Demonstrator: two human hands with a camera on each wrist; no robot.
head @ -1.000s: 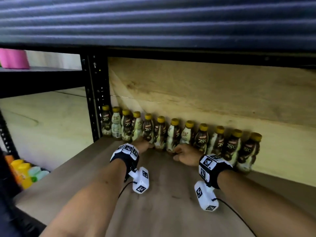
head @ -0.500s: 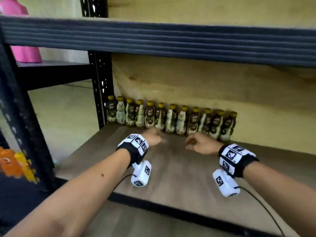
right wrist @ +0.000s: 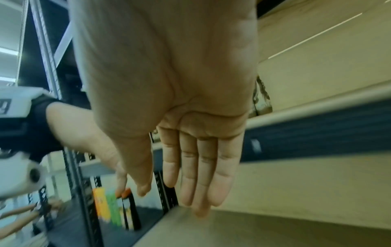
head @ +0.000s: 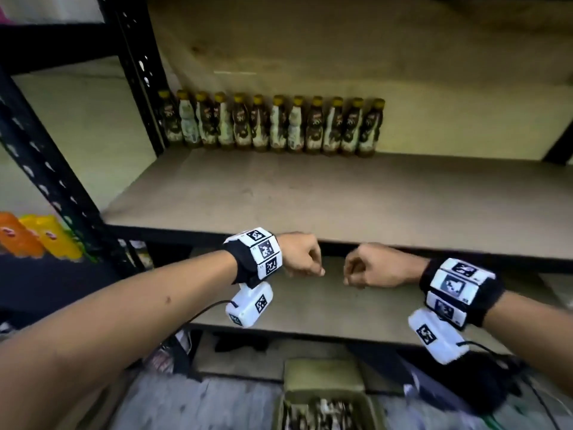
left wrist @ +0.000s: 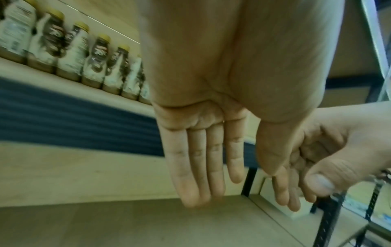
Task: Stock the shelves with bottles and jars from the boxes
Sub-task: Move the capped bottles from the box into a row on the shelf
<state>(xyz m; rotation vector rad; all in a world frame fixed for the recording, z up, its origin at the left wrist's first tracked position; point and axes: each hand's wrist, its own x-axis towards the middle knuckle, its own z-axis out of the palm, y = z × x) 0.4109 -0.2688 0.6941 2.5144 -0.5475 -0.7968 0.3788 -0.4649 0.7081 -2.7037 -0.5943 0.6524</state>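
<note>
Several brown-and-white bottles with yellow caps [head: 269, 125] stand upright in one row against the back of the wooden shelf [head: 310, 197]; the same row [left wrist: 74, 55] shows in the left wrist view. My left hand [head: 311, 266] and right hand [head: 353, 273] hang side by side just in front of the shelf's front edge, well short of the bottles. Both wrist views show straight, relaxed fingers [left wrist: 201, 158] [right wrist: 196, 167] holding nothing. An open cardboard box [head: 325, 401] with bottles inside sits on the floor below my hands.
A black perforated upright [head: 136, 72] bounds the shelf on the left. Orange and yellow bottles [head: 37, 237] stand on the neighbouring rack. A lower shelf board [head: 341, 311] lies under my hands. Dark cables [head: 496, 383] lie at the bottom right.
Both hands have drawn back from the bottle row to beyond the shelf's front edge. My head has pulled back and tilted down, so the floor box has come into view.
</note>
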